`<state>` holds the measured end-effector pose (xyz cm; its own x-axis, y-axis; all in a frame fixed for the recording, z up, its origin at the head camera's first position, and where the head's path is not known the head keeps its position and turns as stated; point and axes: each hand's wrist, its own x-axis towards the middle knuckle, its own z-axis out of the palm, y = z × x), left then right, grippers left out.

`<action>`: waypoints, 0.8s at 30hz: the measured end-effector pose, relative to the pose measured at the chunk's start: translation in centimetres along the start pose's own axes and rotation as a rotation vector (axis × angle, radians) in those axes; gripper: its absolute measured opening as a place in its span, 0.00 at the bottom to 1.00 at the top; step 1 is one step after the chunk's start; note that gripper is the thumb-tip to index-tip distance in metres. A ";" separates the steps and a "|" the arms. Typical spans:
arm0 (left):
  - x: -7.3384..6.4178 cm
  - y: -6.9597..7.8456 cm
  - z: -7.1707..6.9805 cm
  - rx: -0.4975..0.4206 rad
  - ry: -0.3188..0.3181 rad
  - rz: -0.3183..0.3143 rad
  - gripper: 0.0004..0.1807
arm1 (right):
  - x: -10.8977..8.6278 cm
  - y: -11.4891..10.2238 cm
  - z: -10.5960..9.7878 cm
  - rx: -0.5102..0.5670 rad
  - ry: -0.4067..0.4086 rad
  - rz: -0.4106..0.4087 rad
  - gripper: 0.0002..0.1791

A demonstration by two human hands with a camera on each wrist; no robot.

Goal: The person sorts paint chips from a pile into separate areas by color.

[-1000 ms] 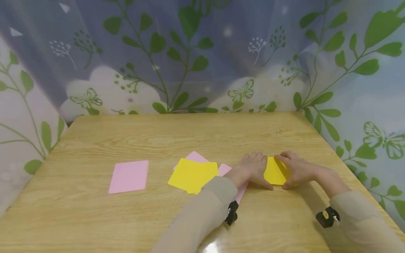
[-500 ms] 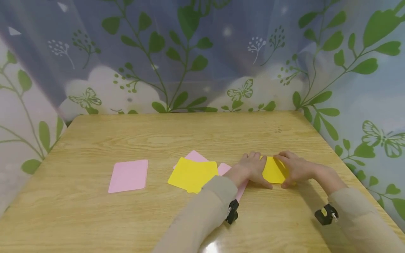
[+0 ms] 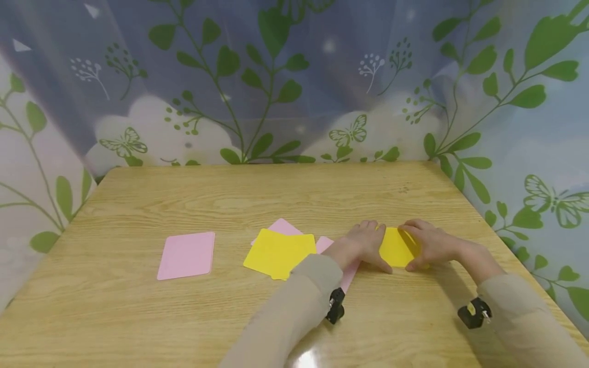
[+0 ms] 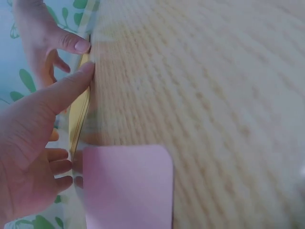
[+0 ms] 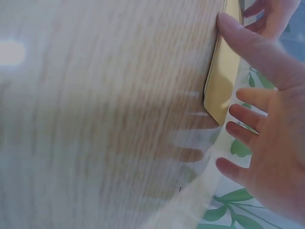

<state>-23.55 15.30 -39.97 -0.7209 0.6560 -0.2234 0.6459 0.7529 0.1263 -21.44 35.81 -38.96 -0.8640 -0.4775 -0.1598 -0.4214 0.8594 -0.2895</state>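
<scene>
Toward the right of the table lies a small stack of yellow square cards (image 3: 393, 248), between the two hands. My left hand (image 3: 363, 245) holds its left side, thumb at the near edge and index finger at the far edge. On the opposite side my right hand (image 3: 431, 246) spans the same stack in a matching way, its other fingers spread loose. Several thin layers show along the stack's near edge (image 4: 80, 112) in the left wrist view. A pink card (image 3: 350, 276) lies beneath my left wrist, partly hidden by it.
Overlapping yellow cards (image 3: 280, 254) lie mid-table on top of a pink card (image 3: 284, 227). A pink card pile (image 3: 186, 255) sits farther left. The wooden table (image 3: 207, 317) meets patterned curtains (image 3: 294, 128) at the back and sides.
Both hands and the yellow stack have shifted very slightly left. The other cards have stayed in place.
</scene>
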 end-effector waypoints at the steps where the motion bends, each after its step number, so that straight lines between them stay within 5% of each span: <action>1: -0.1 -0.3 -0.1 -0.011 0.005 0.001 0.58 | 0.1 0.0 0.0 -0.012 0.008 0.000 0.52; 9: -1.2 -3.7 -1.6 -0.030 0.055 0.036 0.55 | 0.9 -0.8 -0.7 -0.067 0.104 -0.045 0.41; 15: -3.2 -6.9 -2.5 -0.020 0.127 0.061 0.37 | 2.2 -2.2 -1.3 -0.112 0.177 -0.117 0.26; 24: -6.8 -11.3 -2.6 0.011 0.166 0.033 0.25 | 4.5 -4.5 -0.3 -0.188 0.209 -0.141 0.28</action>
<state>-26.62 2.48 -37.41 -0.7303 0.6809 -0.0561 0.6721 0.7307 0.1199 -23.51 29.83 -38.08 -0.8231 -0.5631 0.0731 -0.5678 0.8154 -0.1127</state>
